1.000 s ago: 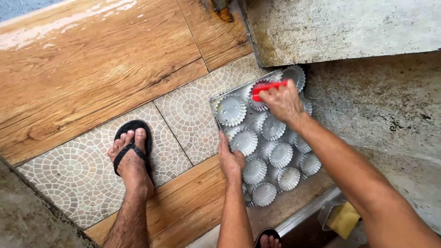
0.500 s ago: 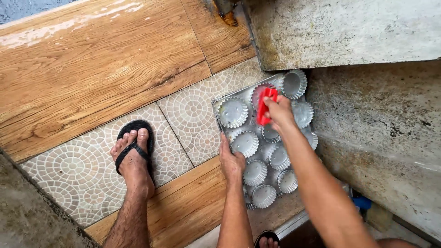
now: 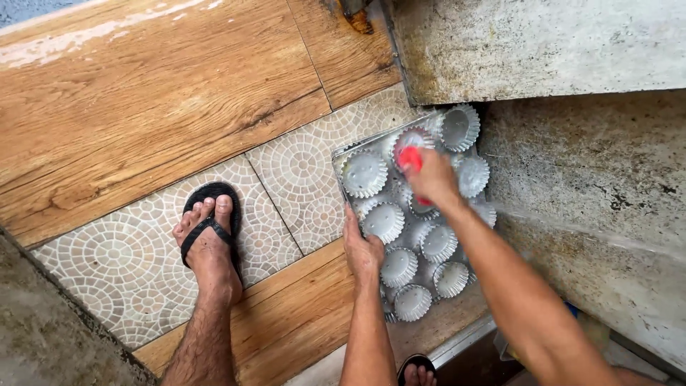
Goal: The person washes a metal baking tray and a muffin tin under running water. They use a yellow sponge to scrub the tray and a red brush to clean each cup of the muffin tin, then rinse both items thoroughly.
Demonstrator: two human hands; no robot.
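A grey metal baking tray (image 3: 341, 159) with several fluted cups lies upside down on the tiled floor, against a concrete wall. My left hand (image 3: 361, 246) presses flat on the tray's near left edge. My right hand (image 3: 431, 179) grips a red brush (image 3: 409, 159) and holds it on the upturned cups in the tray's far half. The brush's lower part is hidden under my fingers.
My bare left foot in a black flip-flop (image 3: 209, 232) stands on patterned tile to the left of the tray. Wood-look tiles (image 3: 164, 93) lie beyond. A concrete slab (image 3: 543, 43) and rough wall (image 3: 607, 179) close off the right side.
My right hand has drawn the red brush from the tray's far right corner towards its middle, turning it from lying across to pointing along the tray. The left hand stays put.
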